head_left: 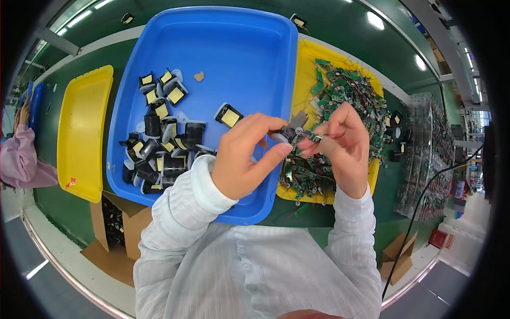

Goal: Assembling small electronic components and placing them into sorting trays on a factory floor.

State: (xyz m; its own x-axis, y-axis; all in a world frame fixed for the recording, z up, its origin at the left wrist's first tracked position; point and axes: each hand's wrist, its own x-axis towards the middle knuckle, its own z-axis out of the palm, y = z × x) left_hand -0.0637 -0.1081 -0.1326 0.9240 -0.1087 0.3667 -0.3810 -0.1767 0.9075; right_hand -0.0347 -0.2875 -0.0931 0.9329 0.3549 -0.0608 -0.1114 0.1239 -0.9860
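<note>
While the left hand (pixel 245 159) pinched a dark, rounded plastic housing (pixel 285 135) near the blue plastic tray (pixel 290 74)'s right rim, the right hand (pixel 346 148) had a narrow grip on a small green circuit board (pixel 317 136) beside it; a still housing and light touch seemed advisable.

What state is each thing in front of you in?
Left hand: pinching a dark part.
Right hand: fingers closed at a small green circuit board.
Blue tray: partly filled with black parts.
Right yellow tray: heaped with circuit boards.
Lower-left cardboard box: open, dark parts inside.
Lower-right cardboard box: flaps open.
</note>
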